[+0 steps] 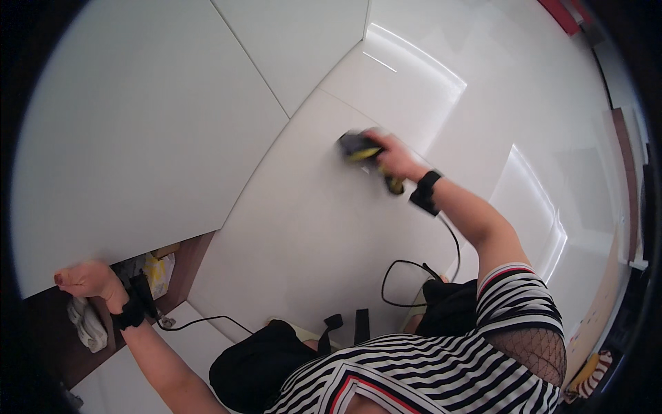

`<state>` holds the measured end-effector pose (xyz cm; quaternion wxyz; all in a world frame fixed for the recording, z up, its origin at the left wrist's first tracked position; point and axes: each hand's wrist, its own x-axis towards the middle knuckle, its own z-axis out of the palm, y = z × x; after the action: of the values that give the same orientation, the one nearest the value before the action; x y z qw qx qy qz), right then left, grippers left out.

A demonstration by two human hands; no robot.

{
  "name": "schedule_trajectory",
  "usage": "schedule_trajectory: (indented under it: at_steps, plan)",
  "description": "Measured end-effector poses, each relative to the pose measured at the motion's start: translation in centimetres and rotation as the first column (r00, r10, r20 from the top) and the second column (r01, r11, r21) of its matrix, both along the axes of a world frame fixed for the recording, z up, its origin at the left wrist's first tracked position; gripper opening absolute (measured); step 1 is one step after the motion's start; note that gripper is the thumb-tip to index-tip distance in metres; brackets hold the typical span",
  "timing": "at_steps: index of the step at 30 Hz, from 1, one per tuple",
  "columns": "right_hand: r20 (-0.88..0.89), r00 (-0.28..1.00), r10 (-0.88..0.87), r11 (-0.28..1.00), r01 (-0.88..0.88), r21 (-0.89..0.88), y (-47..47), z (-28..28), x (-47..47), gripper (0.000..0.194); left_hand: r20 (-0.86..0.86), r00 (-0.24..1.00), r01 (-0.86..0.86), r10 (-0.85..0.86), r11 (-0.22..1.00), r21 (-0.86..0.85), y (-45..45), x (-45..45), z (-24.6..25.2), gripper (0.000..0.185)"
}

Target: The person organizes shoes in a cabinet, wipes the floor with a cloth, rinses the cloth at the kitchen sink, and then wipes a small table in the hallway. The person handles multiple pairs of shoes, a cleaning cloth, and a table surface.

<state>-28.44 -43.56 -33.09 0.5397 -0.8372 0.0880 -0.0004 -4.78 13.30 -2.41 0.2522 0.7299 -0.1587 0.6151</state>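
My right hand (397, 155) grips a black-and-yellow hand-held device (362, 147) by its handle. Motion blurs the device, so its exact kind is unclear. It is over the glossy white floor (310, 217), near the base of a pale cabinet. At the left, my left hand (88, 279) is curled at the lower edge of a pale cabinet panel (139, 139). Its fingers are partly hidden, so I cannot tell whether they grip that edge. Just below that hand, a brown compartment (194, 264) contains a yellow-and-white packet (159, 273) and a white plastic bag (87, 323).
Black straps (427, 192) circle both wrists. A black cable (385, 282) loops near my right knee, and another cable (217, 317) runs from the left wrist towards my left knee. A second pale panel (310, 41) adjoins the first. A red object (561, 15) stands at the far right.
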Motion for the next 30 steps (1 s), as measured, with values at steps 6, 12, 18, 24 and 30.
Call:
schedule_trajectory:
  at_steps: [6, 12, 18, 24, 30]
  plan:
    - [-0.031, 0.976, -0.217, 0.574, 0.102, -0.813, -4.4, -1.6, 2.8, 0.042, -0.027, 0.942, 0.308, -0.334, 0.896, -0.320, 1.8, -0.1, -0.2, 0.025]
    - [-0.052, 0.999, -0.004, 0.710, -0.034, -0.703, 8.8, -1.7, 9.4, 0.025, -0.011, 0.805, 0.475, -0.593, 0.656, -0.587, 7.1, 0.8, 0.1, 0.024]
    - [-0.164, 0.986, -0.042, 0.609, -0.105, -0.786, 6.3, -1.7, 10.8, 0.033, -0.110, 0.994, -0.022, -0.019, 0.934, -0.357, 3.9, -1.0, 0.4, 0.033]
    - [-0.033, 0.983, -0.181, 0.521, 0.067, -0.851, 0.7, -1.8, 14.8, 0.023, -0.087, 0.996, -0.058, 0.037, 0.966, -0.253, 2.0, -2.3, 0.9, 0.031]
    - [0.180, 0.872, 0.455, 0.647, -0.184, -0.740, 8.3, -0.5, 2.2, 0.025, -0.063, 0.937, -0.341, 0.343, 0.939, 0.046, 2.3, -2.9, 0.4, 0.036]
